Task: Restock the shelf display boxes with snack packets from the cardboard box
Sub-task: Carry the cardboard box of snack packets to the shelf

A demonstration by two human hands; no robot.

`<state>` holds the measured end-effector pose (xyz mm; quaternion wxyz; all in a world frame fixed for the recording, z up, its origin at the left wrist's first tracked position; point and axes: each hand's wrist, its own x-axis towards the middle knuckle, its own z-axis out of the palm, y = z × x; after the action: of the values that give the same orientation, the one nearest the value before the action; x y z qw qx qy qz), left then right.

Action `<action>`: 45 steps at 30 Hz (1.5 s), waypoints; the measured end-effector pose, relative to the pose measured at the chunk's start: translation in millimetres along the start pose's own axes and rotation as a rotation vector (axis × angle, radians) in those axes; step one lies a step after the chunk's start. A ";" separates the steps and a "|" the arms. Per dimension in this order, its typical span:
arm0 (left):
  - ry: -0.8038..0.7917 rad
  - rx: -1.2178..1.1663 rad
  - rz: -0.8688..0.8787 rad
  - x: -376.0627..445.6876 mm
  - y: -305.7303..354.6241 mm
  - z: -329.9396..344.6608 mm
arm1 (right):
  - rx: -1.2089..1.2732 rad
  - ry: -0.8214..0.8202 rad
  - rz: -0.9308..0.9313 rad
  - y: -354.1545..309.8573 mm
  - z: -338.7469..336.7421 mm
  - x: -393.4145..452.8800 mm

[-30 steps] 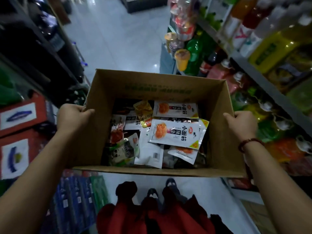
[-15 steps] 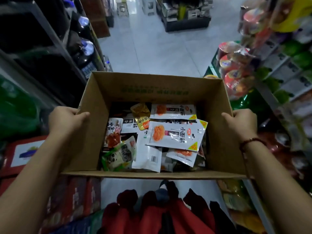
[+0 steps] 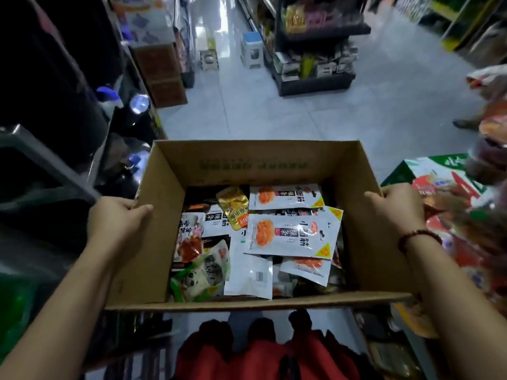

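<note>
Head view: pale, glossy tiled floor (image 3: 288, 116) running up an aisle between dark shelving. Open cardboard box (image 3: 258, 163), rectangular, matte brown corrugated walls with faint green print on the far inner wall, held up in mid-air over the aisle. Left hand (image 3: 116, 219) gripping the left wall, thumb hooked over the rim, fingers curled round the outside. Right hand (image 3: 397, 205) gripping the right wall the same way, beaded bracelet (image 3: 417, 235) round the wrist. Inside the box, a loose heap of flat, shiny snack packets (image 3: 255, 242) covering the bottom: rectangular white plastic pouch (image 3: 292, 235) with an orange picture and black lettering lying on top, a matching one (image 3: 285, 196) nearer the far wall, a white packet (image 3: 249, 275) back side up showing a barcode, a crinkled gold foil packet (image 3: 234, 208), a green-edged packet (image 3: 199, 281) in the near left corner. Ahead, a small blue-topped plastic stool (image 3: 252, 49) standing on the floor beside a low dark shelf unit (image 3: 312, 83).
</note>
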<state>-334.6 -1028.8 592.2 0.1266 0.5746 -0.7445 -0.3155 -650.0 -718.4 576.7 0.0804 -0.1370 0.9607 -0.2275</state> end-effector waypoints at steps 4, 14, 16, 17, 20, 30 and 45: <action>-0.014 0.019 0.009 88.9 43.6 9.0 | 0.008 0.019 0.014 -52.4 3.1 77.4; 0.017 0.030 0.022 307.4 159.4 57.9 | 0.008 0.007 0.026 -155.7 42.6 303.1; 0.018 0.027 0.015 348.1 182.3 69.1 | 0.009 -0.009 0.011 -177.1 52.1 354.0; 0.020 0.033 0.008 368.2 194.5 73.9 | 0.013 -0.020 0.008 -188.4 55.8 378.6; 0.038 0.046 -0.033 427.3 234.0 84.1 | 0.016 -0.046 0.002 -226.4 62.6 452.5; 0.086 -0.016 -0.097 642.7 341.9 111.5 | -0.022 -0.056 -0.065 -359.4 92.0 678.1; 0.045 -0.026 -0.061 1003.0 495.2 132.7 | 0.011 -0.049 0.018 -558.7 161.8 972.0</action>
<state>-1100.3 -1854.4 620.3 0.1412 0.6022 -0.7195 -0.3159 -1411.2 -1557.0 600.6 0.1066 -0.1335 0.9584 -0.2285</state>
